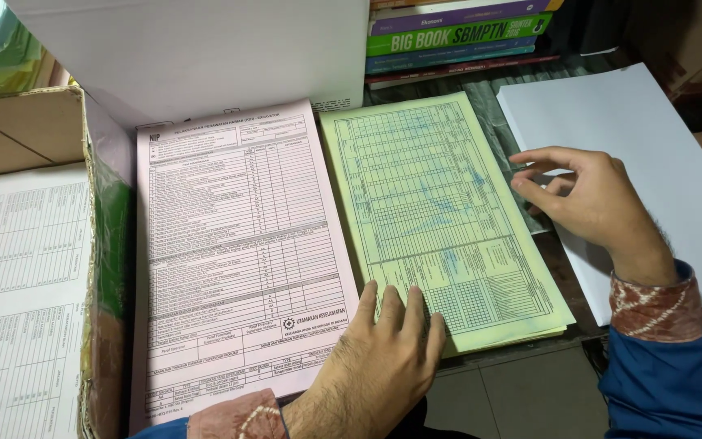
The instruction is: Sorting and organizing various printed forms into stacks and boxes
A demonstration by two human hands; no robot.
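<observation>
A stack of pink printed forms (229, 244) lies in front of me, with a stack of pale yellow forms (440, 219) right beside it. My left hand (383, 358) rests flat, fingers spread, on the near edges where the pink and yellow stacks meet. My right hand (587, 199) hovers at the right edge of the yellow stack, fingers curled loosely and apart, holding nothing. It is above the left edge of a stack of plain white paper (643, 146).
An open cardboard box (34, 130) at the left holds white printed forms (18, 301). A white box lid or wall (205, 49) stands behind the pink stack. Several books (457, 36) are piled at the back. Floor tile (522, 398) shows below the table edge.
</observation>
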